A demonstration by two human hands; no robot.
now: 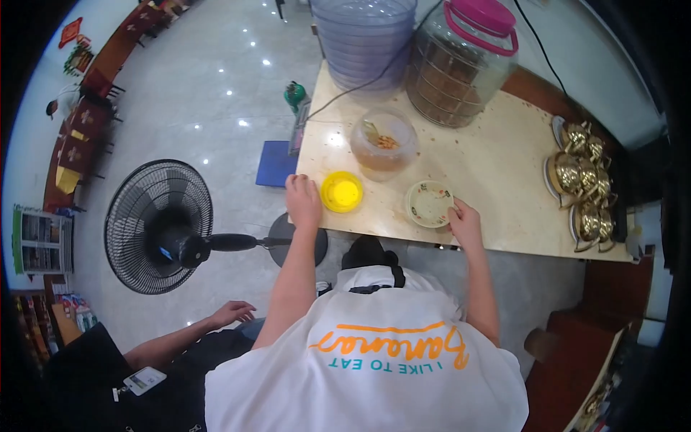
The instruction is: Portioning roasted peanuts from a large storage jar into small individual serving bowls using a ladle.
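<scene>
My right hand (465, 222) pinches the rim of a small pale bowl (431, 204) with a printed pattern, at the table's near edge. My left hand (303, 200) rests at the table's left corner, beside a small yellow dish (341, 192); whether its fingers touch the dish or hold anything cannot be told. Behind the two dishes stands a rounded translucent container (384, 143) with brownish pieces and what looks like a scoop inside. The light wooden table (502, 162) carries all of these.
Clear stacked tubs (364, 43) and a large jar with a pink lid (459, 65) stand at the back. Brass-coloured teapots (580, 175) line the right end. A black standing fan (159, 227) is on the left. Another person's hand (232, 313) is at lower left.
</scene>
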